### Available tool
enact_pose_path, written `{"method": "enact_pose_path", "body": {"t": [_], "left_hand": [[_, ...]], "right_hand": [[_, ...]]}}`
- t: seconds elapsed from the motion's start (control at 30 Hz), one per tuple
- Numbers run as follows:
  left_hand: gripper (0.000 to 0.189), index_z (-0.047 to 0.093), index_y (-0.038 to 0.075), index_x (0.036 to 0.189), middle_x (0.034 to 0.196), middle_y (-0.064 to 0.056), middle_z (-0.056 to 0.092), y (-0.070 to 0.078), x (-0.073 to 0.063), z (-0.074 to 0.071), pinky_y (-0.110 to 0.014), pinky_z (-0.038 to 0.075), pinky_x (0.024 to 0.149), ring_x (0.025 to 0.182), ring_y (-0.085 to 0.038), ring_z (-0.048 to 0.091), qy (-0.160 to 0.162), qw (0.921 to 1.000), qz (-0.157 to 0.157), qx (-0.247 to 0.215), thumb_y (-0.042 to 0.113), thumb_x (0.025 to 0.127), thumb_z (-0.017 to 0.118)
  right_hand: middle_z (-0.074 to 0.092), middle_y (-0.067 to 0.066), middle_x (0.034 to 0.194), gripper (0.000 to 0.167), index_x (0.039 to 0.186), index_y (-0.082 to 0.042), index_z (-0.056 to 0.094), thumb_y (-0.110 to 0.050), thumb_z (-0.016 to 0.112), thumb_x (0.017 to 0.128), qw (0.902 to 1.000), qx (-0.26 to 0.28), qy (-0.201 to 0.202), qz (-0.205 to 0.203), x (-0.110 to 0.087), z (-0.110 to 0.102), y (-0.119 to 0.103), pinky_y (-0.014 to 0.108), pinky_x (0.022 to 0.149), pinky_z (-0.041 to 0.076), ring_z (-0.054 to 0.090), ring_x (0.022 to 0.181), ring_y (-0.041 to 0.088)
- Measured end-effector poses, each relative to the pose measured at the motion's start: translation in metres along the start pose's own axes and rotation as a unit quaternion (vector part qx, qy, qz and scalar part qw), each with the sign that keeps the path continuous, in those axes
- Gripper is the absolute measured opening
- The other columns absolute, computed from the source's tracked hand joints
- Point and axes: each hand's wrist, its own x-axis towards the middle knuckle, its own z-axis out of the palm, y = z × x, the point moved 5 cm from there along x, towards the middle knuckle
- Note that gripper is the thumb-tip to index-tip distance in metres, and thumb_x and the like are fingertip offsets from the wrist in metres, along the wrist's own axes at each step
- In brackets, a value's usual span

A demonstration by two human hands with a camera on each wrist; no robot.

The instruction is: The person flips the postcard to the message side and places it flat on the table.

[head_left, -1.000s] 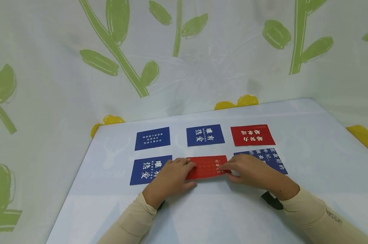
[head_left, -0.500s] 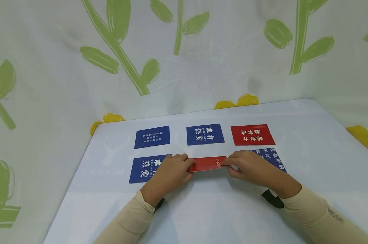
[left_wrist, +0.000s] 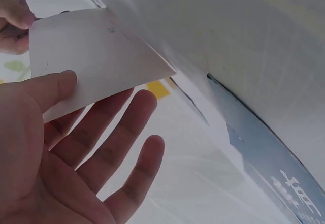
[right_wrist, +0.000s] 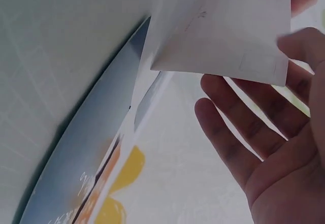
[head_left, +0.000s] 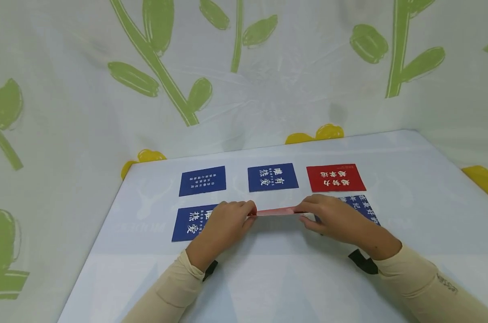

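Note:
Both hands hold a red postcard (head_left: pixel 275 211) above the table, its near edge raised so that only a thin strip of red shows in the head view. My left hand (head_left: pixel 227 222) pinches one end; in the left wrist view its thumb lies on the white back of the postcard (left_wrist: pixel 96 51), fingers behind. At the other end is my right hand (head_left: pixel 336 220), with its blurred thumb over the edge of the postcard (right_wrist: pixel 233 36) and its fingers behind. A printed box outline shows on that white back. Beneath the hands lie two blue cards, a left one (head_left: pixel 190 226) and a right one (head_left: pixel 365 208), each partly covered.
Behind the hands a row holds a blue card (head_left: pixel 203 181), another blue card (head_left: pixel 273 177) and a red card (head_left: pixel 336 178), all flat on the white table (head_left: pixel 268 278). A cloth backdrop (head_left: pixel 288 89) with green leaves rises behind the table.
The red postcard has been lifted off the table and tipped, its near edge rising until its red face nearly vanishes from the head view. Both hands have moved slightly up with it.

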Motion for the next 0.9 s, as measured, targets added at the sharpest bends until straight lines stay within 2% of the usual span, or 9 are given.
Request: {"method": "enact_pose_path", "body": {"t": [0.23, 0.4, 0.5, 0.7, 0.9], "left_hand": [[0.01, 0.069, 0.018, 0.097, 0.084, 0.007, 0.077, -0.0004, 0.0012, -0.0028, -0.025, 0.051, 0.062, 0.063, -0.006, 0.064, 0.025, 0.9994, 0.007, -0.021, 0.024, 0.091, 0.074], [0.01, 0.068, 0.017, 0.098, 0.083, 0.006, 0.077, 0.0006, 0.0013, -0.0036, -0.025, 0.05, 0.059, 0.059, -0.007, 0.062, 0.031, 0.9989, 0.01, -0.035, 0.024, 0.092, 0.073], [0.009, 0.068, 0.017, 0.098, 0.08, 0.006, 0.076, 0.0007, 0.0017, -0.0048, -0.023, 0.046, 0.057, 0.057, -0.005, 0.057, 0.032, 0.9989, 0.005, -0.034, 0.024, 0.093, 0.071], [0.009, 0.069, 0.016, 0.101, 0.067, 0.007, 0.071, -0.0002, 0.0022, -0.0056, -0.02, 0.036, 0.051, 0.047, -0.004, 0.039, 0.038, 0.9992, 0.002, -0.011, 0.023, 0.096, 0.066], [0.012, 0.066, 0.017, 0.107, 0.055, 0.01, 0.059, 0.0, 0.0016, -0.0063, -0.02, 0.038, 0.054, 0.045, -0.004, 0.036, 0.019, 0.9994, -0.015, -0.023, 0.024, 0.097, 0.064]], "right_hand": [[0.075, 0.003, 0.105, 0.027, 0.112, -0.014, 0.076, -0.01, 0.078, 0.085, 0.9998, -0.004, 0.015, -0.013, 0.0022, -0.0039, -0.0013, 0.034, 0.081, 0.061, 0.072, 0.098, 0.021], [0.075, 0.003, 0.1, 0.026, 0.111, -0.012, 0.076, -0.007, 0.078, 0.085, 0.9992, -0.009, 0.031, -0.023, 0.0016, -0.0048, -0.0013, 0.03, 0.077, 0.061, 0.072, 0.091, 0.019], [0.075, 0.002, 0.099, 0.027, 0.111, -0.012, 0.076, -0.007, 0.079, 0.084, 0.9991, -0.01, 0.035, -0.023, 0.0018, -0.0049, -0.0011, 0.028, 0.075, 0.061, 0.072, 0.09, 0.017], [0.074, 0.003, 0.099, 0.032, 0.113, -0.013, 0.075, -0.006, 0.08, 0.083, 0.9989, -0.009, 0.041, -0.021, 0.002, -0.006, -0.001, 0.026, 0.072, 0.06, 0.071, 0.087, 0.017], [0.074, 0.002, 0.099, 0.036, 0.116, -0.014, 0.074, -0.006, 0.081, 0.082, 0.9988, -0.007, 0.043, -0.023, 0.0017, -0.0069, -0.0015, 0.025, 0.072, 0.06, 0.071, 0.088, 0.016]]}}
